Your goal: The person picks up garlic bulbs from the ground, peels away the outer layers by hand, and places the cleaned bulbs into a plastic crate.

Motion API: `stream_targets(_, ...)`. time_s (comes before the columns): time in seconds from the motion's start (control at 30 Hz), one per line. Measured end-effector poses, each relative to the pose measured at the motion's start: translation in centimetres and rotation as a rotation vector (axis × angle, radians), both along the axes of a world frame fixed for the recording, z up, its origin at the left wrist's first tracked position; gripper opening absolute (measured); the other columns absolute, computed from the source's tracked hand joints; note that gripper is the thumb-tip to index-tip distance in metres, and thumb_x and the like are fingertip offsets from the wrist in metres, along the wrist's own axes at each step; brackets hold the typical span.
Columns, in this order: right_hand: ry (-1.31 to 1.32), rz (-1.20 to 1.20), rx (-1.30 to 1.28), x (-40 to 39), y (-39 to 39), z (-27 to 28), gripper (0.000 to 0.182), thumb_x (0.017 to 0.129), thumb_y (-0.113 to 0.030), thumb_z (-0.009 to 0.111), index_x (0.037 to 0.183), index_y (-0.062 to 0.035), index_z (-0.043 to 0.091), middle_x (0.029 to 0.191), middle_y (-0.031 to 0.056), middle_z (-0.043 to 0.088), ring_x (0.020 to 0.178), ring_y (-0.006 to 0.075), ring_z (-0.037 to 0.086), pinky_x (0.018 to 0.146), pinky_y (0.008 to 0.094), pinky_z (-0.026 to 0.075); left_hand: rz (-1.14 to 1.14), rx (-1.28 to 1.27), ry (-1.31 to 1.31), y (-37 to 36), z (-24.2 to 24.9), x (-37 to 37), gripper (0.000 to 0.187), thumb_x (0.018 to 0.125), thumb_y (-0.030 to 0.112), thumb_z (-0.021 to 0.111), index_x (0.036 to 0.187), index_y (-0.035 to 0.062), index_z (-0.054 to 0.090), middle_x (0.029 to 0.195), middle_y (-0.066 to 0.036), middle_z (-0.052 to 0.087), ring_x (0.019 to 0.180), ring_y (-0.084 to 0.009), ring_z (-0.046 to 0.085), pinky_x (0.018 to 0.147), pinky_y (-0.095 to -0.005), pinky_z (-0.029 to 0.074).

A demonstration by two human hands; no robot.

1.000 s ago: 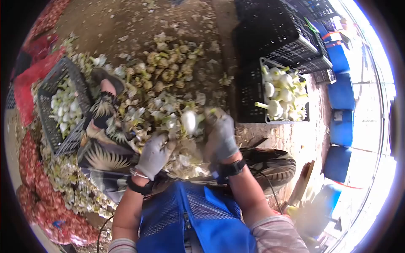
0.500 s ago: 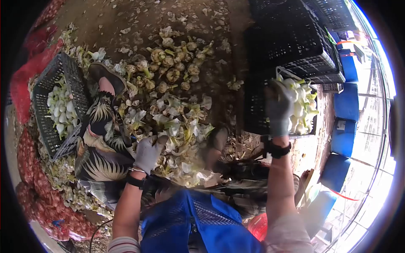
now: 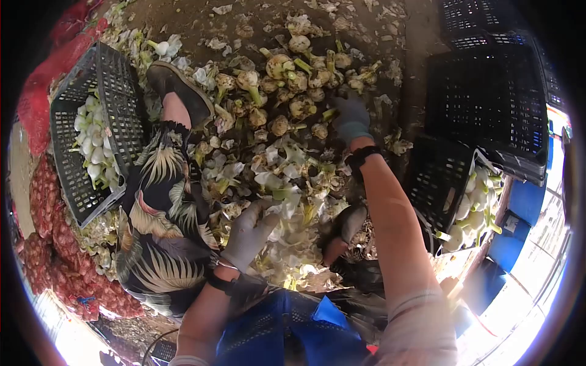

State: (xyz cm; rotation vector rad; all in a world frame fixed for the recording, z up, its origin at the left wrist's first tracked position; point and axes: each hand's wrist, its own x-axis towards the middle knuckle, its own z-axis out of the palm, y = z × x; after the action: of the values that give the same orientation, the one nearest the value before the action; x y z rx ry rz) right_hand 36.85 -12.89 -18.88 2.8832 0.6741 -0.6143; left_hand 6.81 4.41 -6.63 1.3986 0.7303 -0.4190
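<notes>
My left hand (image 3: 247,236), in a pale glove, hovers above loose garlic skins (image 3: 281,183) near my knee. Its fingers are half bent, with the thumb apart and nothing visible between them. My right hand (image 3: 353,114), in a grey glove, reaches out to the right edge of a pile of untrimmed garlic bulbs (image 3: 299,82). Its fingers are blurred but look stretched out, close beside a bulb's green stem. Dirt and dry outer skin cover the bulbs in the pile.
At left, a dark crate (image 3: 113,79) holds clean white bulbs (image 3: 91,143). A tilted black crate (image 3: 436,183) at right holds more white bulbs (image 3: 473,204); stacked black crates (image 3: 488,91) stand behind it. Red net sacks (image 3: 67,256) line the left side. Blue containers (image 3: 528,195) stand far right.
My right hand has moved from the white bulbs in the right crate to the pile on the ground. My left hand remains over the skins. The view has shifted.
</notes>
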Motion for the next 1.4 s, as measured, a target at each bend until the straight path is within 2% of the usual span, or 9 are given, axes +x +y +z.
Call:
stream_targets(0.2, 0.924, -1.021, 1.421, -10.8, -2.4, 8.2, 0.041, 0.087, -0.002, 0.062, 0.128, -0.0027, 0.060, 0.113, 0.0096, 0.070, 0.097, 0.0206, 0.068, 0.083, 0.0389, 0.056, -0.106, 0.485, -0.382, -1.6, 0.5, 0.7, 0.071, 0.084, 0.029, 0.075, 0.140, -0.0009, 0.045, 0.128, -0.023, 0.056, 0.116, -0.0410, 0.056, 0.097, -0.0447, 0.047)
stream_targets(0.3, 1.173, -0.991, 1.672, -18.6, 0.0, 13.0, 0.040, 0.100, -0.019, 0.059, 0.136, -0.0030, 0.054, 0.116, 0.0106, 0.069, 0.104, 0.0167, 0.066, 0.088, 0.0294, 0.055, -0.150, 0.635, -0.498, -1.9, 3.7, 1.4, 0.071, 0.083, 0.028, 0.076, 0.139, -0.0014, 0.045, 0.126, -0.023, 0.055, 0.115, -0.0420, 0.054, 0.098, -0.0450, 0.046)
stream_targets(0.37, 0.728, -0.543, 1.482, -23.1, -0.3, 10.1, 0.041, 0.097, -0.022, 0.063, 0.131, 0.0008, 0.058, 0.114, 0.0129, 0.069, 0.104, 0.0196, 0.066, 0.087, 0.0313, 0.054, -0.144, 0.616, -0.537, -1.8, 3.4, 0.5, 0.071, 0.079, 0.024, 0.077, 0.137, -0.0013, 0.046, 0.122, -0.022, 0.054, 0.112, -0.0416, 0.054, 0.096, -0.0445, 0.047)
stream_targets(0.6, 0.135, -0.356, 1.123, -24.2, 1.0, 17.3, 0.031, 0.089, -0.013, 0.062, 0.116, 0.0024, 0.066, 0.101, 0.0269, 0.068, 0.087, 0.0370, 0.068, 0.080, 0.0322, 0.052, -0.106, 0.617, -0.645, -1.2, 6.8, -2.0, 0.065, 0.077, 0.013, 0.077, 0.133, -0.0026, 0.048, 0.118, -0.020, 0.056, 0.111, -0.0352, 0.058, 0.093, -0.0424, 0.049)
stream_targets(0.8, 0.379, -0.432, 1.189, -26.4, -1.0, 21.7, 0.028, 0.088, -0.001, 0.057, 0.115, 0.0054, 0.065, 0.096, 0.0153, 0.072, 0.083, 0.0222, 0.068, 0.079, 0.0293, 0.052, 0.224, -0.318, -0.416, -0.8, 9.2, -3.1, 0.052, 0.086, 0.014, 0.072, 0.131, -0.0044, 0.051, 0.117, -0.012, 0.061, 0.104, -0.0189, 0.059, 0.094, -0.0316, 0.048)
stream_targets(0.87, 0.554, -0.512, 1.346, -26.8, -1.1, 22.9, 0.030, 0.092, -0.001, 0.055, 0.120, 0.0056, 0.062, 0.100, 0.0053, 0.070, 0.092, 0.0097, 0.062, 0.080, 0.0273, 0.052, 0.174, -0.159, -0.501, -1.0, 8.2, -3.7, 0.051, 0.087, 0.015, 0.071, 0.131, -0.0035, 0.052, 0.117, -0.012, 0.060, 0.103, -0.0185, 0.060, 0.092, -0.0309, 0.048)
stream_targets(1.03, 0.607, -0.437, 1.423, -26.7, -0.6, 22.6, 0.034, 0.088, 0.003, 0.058, 0.121, 0.0057, 0.062, 0.108, 0.0070, 0.071, 0.099, 0.0118, 0.063, 0.089, 0.0259, 0.049, 0.009, 0.134, -0.538, -1.6, 10.4, -4.0, 0.048, 0.092, 0.023, 0.068, 0.130, -0.0011, 0.053, 0.112, -0.011, 0.062, 0.101, -0.0184, 0.060, 0.091, -0.0304, 0.048)
stream_targets(1.2, 0.721, -0.321, 1.382, -26.8, -0.8, 25.2, 0.050, 0.076, 0.006, 0.059, 0.125, 0.0001, 0.064, 0.115, 0.0142, 0.071, 0.105, 0.0167, 0.066, 0.092, 0.0284, 0.049, 0.111, -0.392, -0.412, -0.4, 9.1, -4.5, 0.052, 0.103, 0.048, 0.044, 0.127, 0.0035, 0.058, 0.119, -0.009, 0.065, 0.104, -0.0166, 0.065, 0.088, -0.0299, 0.053)
stream_targets(1.4, 0.423, -0.002, 0.931, -25.5, -1.3, 26.5, 0.055, 0.069, 0.005, 0.061, 0.120, -0.0117, 0.070, 0.117, 0.0190, 0.067, 0.103, 0.0327, 0.068, 0.091, 0.0330, 0.052, 0.029, -0.754, -0.102, 0.5, 9.1, -5.0, 0.066, 0.097, 0.059, 0.051, 0.127, -0.0004, 0.058, 0.121, -0.012, 0.064, 0.103, -0.0198, 0.065, 0.090, -0.0334, 0.053)
